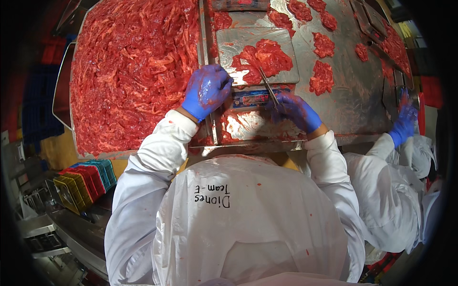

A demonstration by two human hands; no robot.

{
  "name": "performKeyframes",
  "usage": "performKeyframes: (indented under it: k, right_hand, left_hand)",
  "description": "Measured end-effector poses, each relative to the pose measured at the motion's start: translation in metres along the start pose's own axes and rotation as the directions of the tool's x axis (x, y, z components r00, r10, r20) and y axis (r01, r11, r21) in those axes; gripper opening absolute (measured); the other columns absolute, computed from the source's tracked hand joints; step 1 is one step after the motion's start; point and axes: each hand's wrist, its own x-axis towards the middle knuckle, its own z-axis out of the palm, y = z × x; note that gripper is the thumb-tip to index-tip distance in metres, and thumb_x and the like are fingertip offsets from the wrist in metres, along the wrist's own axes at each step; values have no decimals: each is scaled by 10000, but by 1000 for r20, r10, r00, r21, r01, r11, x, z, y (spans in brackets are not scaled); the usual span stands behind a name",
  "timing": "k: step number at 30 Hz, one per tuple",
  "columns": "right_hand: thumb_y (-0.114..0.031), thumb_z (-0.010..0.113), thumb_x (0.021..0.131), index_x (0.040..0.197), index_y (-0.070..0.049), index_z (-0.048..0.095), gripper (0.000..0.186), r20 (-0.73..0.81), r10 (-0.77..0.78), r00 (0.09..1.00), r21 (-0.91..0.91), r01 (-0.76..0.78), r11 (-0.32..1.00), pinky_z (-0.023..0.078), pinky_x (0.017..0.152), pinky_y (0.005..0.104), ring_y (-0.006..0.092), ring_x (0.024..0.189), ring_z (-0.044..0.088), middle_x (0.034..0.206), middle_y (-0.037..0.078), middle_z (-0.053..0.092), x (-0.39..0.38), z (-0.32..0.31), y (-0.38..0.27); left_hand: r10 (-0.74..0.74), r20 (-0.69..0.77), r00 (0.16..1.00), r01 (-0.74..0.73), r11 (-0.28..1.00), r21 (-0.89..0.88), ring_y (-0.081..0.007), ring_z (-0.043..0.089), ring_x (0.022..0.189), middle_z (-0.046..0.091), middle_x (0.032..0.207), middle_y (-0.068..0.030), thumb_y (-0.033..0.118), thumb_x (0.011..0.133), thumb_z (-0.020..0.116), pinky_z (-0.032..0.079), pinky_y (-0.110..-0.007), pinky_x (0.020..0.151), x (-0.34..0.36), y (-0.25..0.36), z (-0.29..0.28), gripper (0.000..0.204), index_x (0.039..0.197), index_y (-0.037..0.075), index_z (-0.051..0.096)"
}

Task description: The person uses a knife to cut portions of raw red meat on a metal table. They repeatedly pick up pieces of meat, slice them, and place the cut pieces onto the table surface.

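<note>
My left hand, in a blue glove, is closed with curled fingers at the left edge of the scale's metal plate. Its fingertips are hidden, so I cannot make out what they hold, if anything. In my right hand, also blue-gloved, is a pair of slim metal scissors, its points toward the sliced raw red meat on the plate. The handles are mostly covered by my fingers. The scale's blue front panel lies between my two hands.
A large heap of raw meat strips fills the left side, behind a metal divider. Several meat portions lie on the steel table at right. A co-worker's blue-gloved hand is far right. Colored crates stand lower left.
</note>
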Motion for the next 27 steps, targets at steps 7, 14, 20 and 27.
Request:
performKeyframes:
  k: [7,14,20,27]
  right_hand:
    - [-356,684,984,1319,-4,603,492,15,136,991,9,-136,991,588,845,420,236,894,709,1080,116,716,-8,-23,18]
    - [-318,684,970,1231,-9,661,404,90,115,989,221,-132,966,591,809,372,238,892,704,1063,105,708,32,-16,19]
    - [-295,675,977,1202,-15,679,359,29,-70,997,128,66,990,566,763,331,203,843,680,999,82,698,33,-19,46]
    - [-371,687,1000,1183,-63,690,358,-53,198,979,-4,-198,980,605,894,365,155,896,656,1041,41,670,51,18,-4]
  left_hand:
    - [25,-109,994,-26,1000,-3,-385,658,1008,714,1038,-149,177,867,713,534,-480,890,27,8,28,186,987,40,749]
    - [102,49,994,-99,994,-52,-380,658,994,713,1012,-148,143,871,704,535,-473,895,16,-2,17,162,984,30,734]
    - [-18,-121,993,-2,986,-164,-376,657,991,705,983,-142,85,830,708,531,-471,898,21,1,14,155,978,41,724]
    - [60,32,998,-60,998,-10,-386,652,987,706,986,-138,77,801,718,527,-479,879,11,-6,17,161,962,65,712]
